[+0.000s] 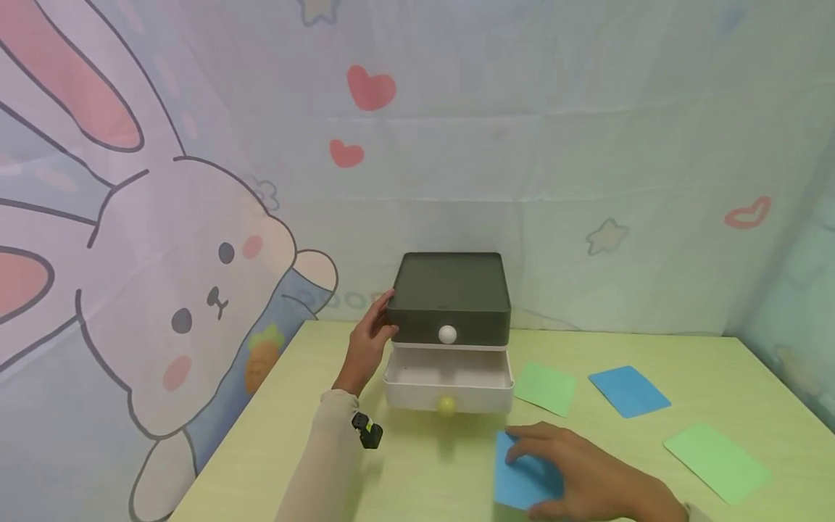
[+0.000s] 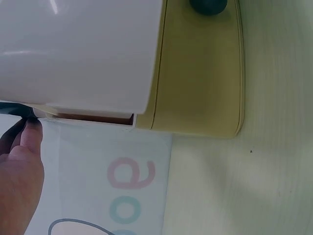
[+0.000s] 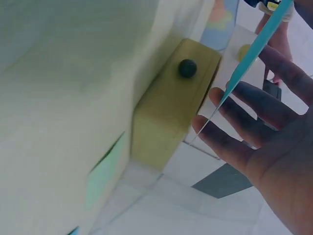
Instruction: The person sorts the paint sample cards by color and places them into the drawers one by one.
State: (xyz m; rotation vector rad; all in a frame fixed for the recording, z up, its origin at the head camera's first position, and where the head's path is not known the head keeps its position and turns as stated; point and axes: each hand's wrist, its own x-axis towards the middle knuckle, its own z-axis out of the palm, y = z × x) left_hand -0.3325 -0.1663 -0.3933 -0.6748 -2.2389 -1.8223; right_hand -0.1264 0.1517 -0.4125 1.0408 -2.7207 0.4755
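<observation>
While our right hand [image 1: 587, 473] pinches the blue sheet [image 1: 518, 486] between thumb and fingers just above the tabletop [image 1: 417, 475], our left hand [image 1: 367, 344] has its fingers apart against the drawer box's [image 1: 450, 281] side. We've got the lower drawer [image 1: 414, 399] out, white inside showing, and the upper drawer [image 1: 479, 330] closed.

In the head view, the open white drawer [image 1: 412, 397] hides the tan drawer [image 2: 200, 73] beneath it; the right hand [image 1: 580, 467] covers part of the blue sheet [image 1: 511, 480]; the cartoon rabbit's ears [image 1: 91, 76] are cut off at left; the left wrist view clips the dark knob [image 2: 209, 5].
</observation>
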